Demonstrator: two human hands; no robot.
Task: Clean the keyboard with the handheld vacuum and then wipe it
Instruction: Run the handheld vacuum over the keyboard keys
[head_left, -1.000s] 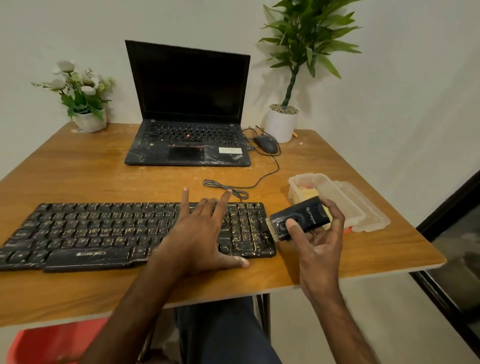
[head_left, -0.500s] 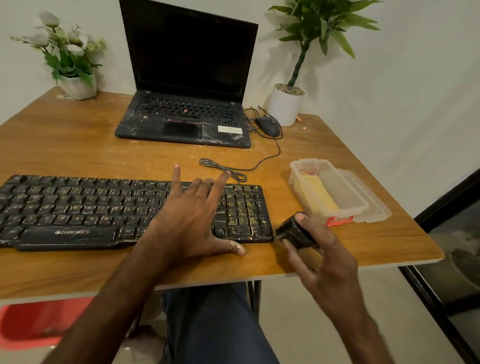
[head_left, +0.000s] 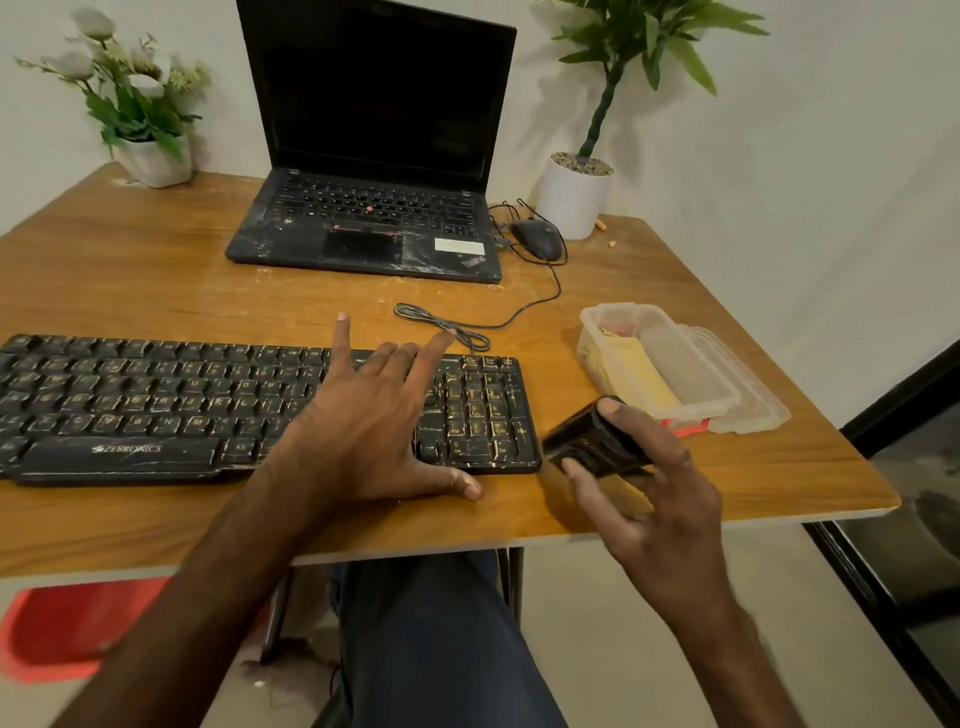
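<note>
One broad wooden table (head_left: 156, 280) carries the whole scene. At the back sits an open laptop (head_left: 374, 130) with a dark screen, a potted plant at each rear corner. Closer in, here's the star of the show: the black keyboard (head_left: 156, 405), stretched along the front edge, its keys streaked with pale dust and grime.

Off to the right, a clear plastic box (head_left: 623, 307) stands open, its lid tucked alongside, well clear of the keyboard.

Now the hands. The left hand (head_left: 374, 426) lies flat on the keyboard, just left of the number pad. Its fingers are straight and fanned wide, its thumb is down on the table at the front edge, and it grips nothing; it looks to be pinning the board in place. The right hand (head_left: 660, 509) has the handheld vacuum (head_left: 587, 441) pinched between thumb on top and fingers underneath. The nozzle end is just beside the keyboard's right end; whether it touches the table is hard to tell.

Smaller yet, a yellow cloth (head_left: 636, 376) lies folded in the box, and a mouse (head_left: 537, 239) sits beside the laptop.

Judging by the dirt, vacuuming looks barely started, if at all. The full sweep across the keys remains, and the wipe is not yet begun.
</note>
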